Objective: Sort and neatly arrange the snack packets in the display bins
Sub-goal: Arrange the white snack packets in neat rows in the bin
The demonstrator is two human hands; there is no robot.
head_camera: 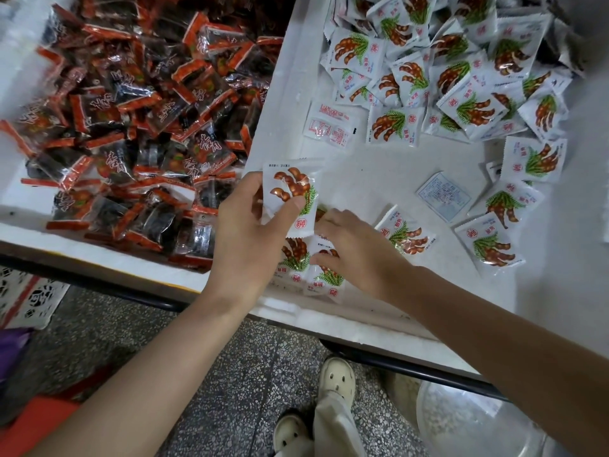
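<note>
My left hand (250, 225) pinches a white snack packet (291, 189) printed with brown pods and green leaves, held upright over the near-left corner of the right white bin (389, 169). My right hand (356, 252) rests with curled fingers on two similar packets (298, 258) lying in that corner. Several more white packets (428, 70) are heaped at the back of the bin, and others lie loose on its right side (491, 245). The left bin (19, 209) holds a pile of red-and-black packets (148, 110).
A white foam wall (280, 103) divides the two bins. A black rail (99, 282) runs along the front edge. Below are a speckled floor, my shoes (336, 377), a patterned crate (29, 298) at left and a clear bag (468, 420) at lower right.
</note>
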